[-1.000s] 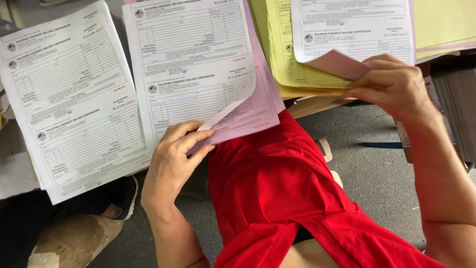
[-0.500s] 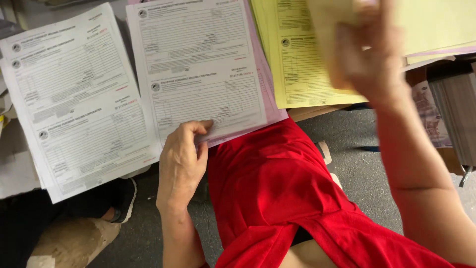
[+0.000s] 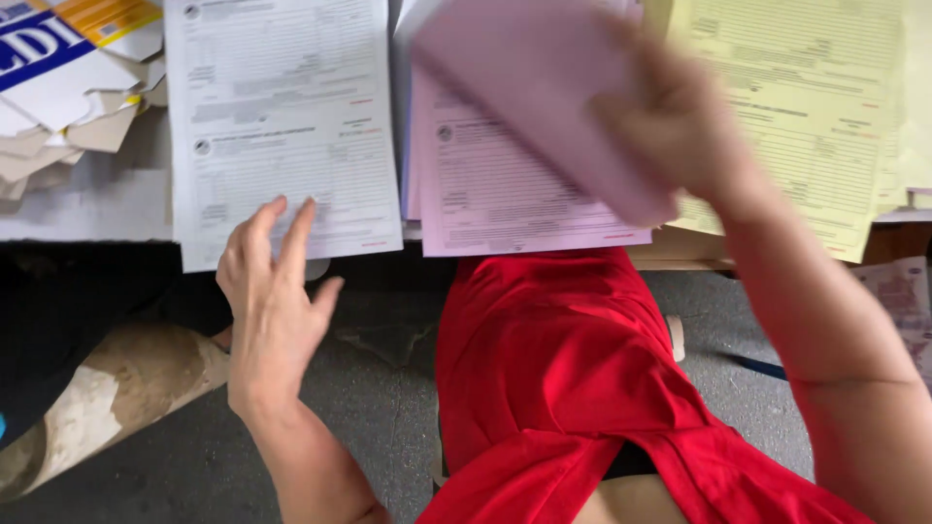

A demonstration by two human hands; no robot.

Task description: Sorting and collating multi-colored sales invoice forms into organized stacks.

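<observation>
Three stacks of printed forms lie side by side across the top of the frame. The yellow stack [image 3: 825,126] at upper right is the broadest, spreading to the right edge. The white stack [image 3: 282,126] sits at upper centre-left, its lower edge hanging past the edge of the surface [image 3: 87,209]. The pink stack [image 3: 515,194] lies between them at centre, also overhanging.

One loose pink sheet [image 3: 534,87], blurred with motion, is held above the pink stack, pinched in the right hand [image 3: 680,131] at upper right of centre; that hand is blurred too, fingers closed on the sheet. The left hand [image 3: 277,291] at centre-left is open, fingers spread, its fingertips resting on the bottom edge of the white stack.

The surface is pale and shows only as a strip at the left. Below it runs a grey concrete floor [image 3: 379,388], cracked near the middle. A red garment [image 3: 563,388] fills the lower centre.

At upper left lies a heap of torn, flattened cardboard [image 3: 68,116]: one white piece with large blue lettering, and one yellow-and-orange piece at the top edge. At the right edge, one printed pinkish paper [image 3: 903,301] shows below the surface.
</observation>
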